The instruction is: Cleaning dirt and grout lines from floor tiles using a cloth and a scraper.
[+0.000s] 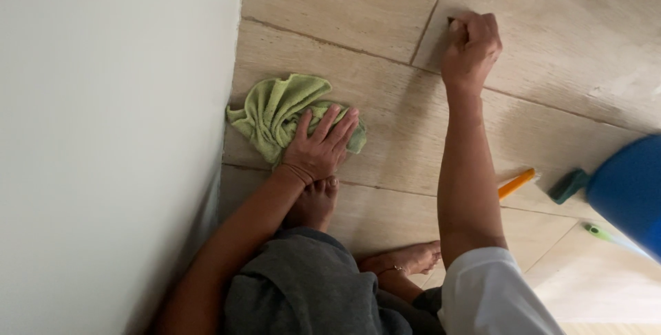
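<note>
A cloth lies on the floor just beside the wall, under the left hand. The right hand rests farther out. A bucket stands right, brushes beside it.

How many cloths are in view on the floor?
1: a green cloth lies crumpled on the tiled floor beside the white wall, under the left hand. Others may be out of frame.
</note>
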